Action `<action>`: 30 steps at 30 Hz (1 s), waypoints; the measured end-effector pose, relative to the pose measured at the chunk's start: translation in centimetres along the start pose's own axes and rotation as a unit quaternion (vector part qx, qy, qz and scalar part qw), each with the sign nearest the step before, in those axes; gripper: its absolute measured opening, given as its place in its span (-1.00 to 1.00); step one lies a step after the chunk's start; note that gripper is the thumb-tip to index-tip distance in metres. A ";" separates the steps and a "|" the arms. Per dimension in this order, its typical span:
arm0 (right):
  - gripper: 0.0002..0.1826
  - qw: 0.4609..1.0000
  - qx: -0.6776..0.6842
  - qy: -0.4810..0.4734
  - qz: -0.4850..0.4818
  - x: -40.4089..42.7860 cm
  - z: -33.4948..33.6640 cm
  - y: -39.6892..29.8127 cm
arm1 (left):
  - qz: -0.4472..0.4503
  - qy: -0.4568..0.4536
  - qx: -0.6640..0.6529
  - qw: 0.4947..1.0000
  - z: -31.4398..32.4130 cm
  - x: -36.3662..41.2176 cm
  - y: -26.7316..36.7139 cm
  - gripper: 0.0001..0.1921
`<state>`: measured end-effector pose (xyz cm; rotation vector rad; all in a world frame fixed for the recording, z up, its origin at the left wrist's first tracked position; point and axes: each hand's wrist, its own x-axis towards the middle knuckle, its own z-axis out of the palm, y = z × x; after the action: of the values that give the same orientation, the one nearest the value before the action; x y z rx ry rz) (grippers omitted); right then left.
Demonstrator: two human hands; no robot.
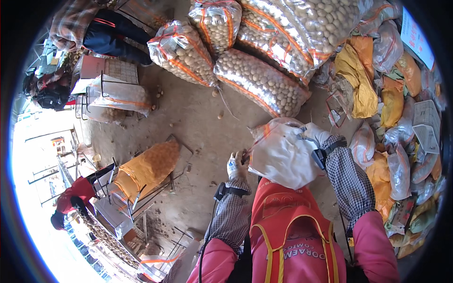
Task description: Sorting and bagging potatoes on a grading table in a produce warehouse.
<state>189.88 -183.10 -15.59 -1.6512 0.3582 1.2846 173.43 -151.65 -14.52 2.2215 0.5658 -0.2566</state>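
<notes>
Right in front of my body is a whitish plastic sack [285, 155] with an orange stripe and clear, crumpled film at its far end. My gloved left hand [238, 165] grips its left edge, where a reddish band shows at the fingers. On the far right side, my gloved right hand [316, 134] has hold of the sack's upper edge. What is inside the sack is hidden. Just beyond it lies a filled clear sack [260, 81] of potato-like round produce, with orange stripes.
More filled sacks [184, 53] stand at the back. Loose empty bags [357, 81] and a white plastic basket [425, 123] pile up at right. At left, an orange sack [148, 169] lies on a metal-framed stand, near a person in red [76, 194]. Another person [106, 32] bends over behind.
</notes>
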 end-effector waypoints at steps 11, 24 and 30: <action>-0.70 0.949 -0.164 0.269 -0.016 -2.1 2.7 2.4 | 0.296 0.064 0.193 0.933 0.3 -0.6 6.9 -0.52; -0.49 0.964 0.017 0.265 0.010 -12.0 3.7 11.2 | 0.474 -0.255 0.399 0.742 10.1 -0.7 10.2 -0.36; -0.66 0.915 -0.115 0.377 0.086 -12.5 3.9 14.5 | 0.423 -0.395 0.378 0.722 10.6 0.0 13.3 -0.44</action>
<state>172.34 -190.80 -12.05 -2.3325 0.8531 0.7711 179.81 -167.32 -12.50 2.5067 -1.2152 -0.9950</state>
